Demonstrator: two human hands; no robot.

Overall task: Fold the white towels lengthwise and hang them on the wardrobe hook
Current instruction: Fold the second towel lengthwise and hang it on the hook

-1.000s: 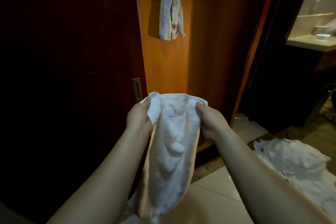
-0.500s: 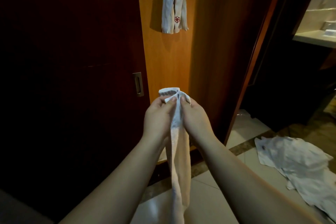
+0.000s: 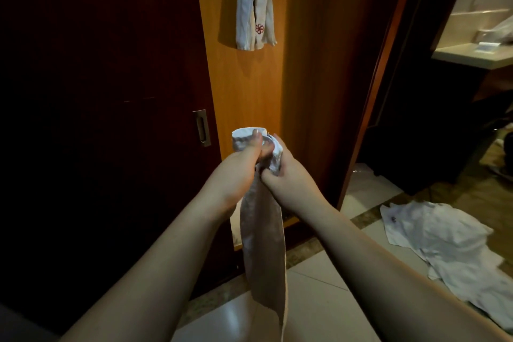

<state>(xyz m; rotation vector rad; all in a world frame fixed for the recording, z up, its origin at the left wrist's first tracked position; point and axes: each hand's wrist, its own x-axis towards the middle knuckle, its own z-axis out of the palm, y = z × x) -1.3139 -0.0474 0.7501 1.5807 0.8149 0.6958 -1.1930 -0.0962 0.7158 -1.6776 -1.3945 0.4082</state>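
With both hands (image 3: 258,172) clamped round the towel's (image 3: 263,241) top below the hung towel (image 3: 254,8) — left fingers (image 3: 256,141) and right curled tight — we keep its fold from springing open.

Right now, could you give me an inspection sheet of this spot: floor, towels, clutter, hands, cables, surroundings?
Surface: pale tiled floor with a darker strip along the wardrobe base.
Job's things: held towel, folded into a narrow strip, hanging down from both hands; hung towel with a red flower mark, draped high on the orange panel. The hook itself is out of view.
Clutter: towel pile crumpled on the floor at right.
Grippers: left hand and right hand both grip the strip's top end.
Cables: nothing seen.
Surroundings: dark sliding door with metal pull; counter at far right.
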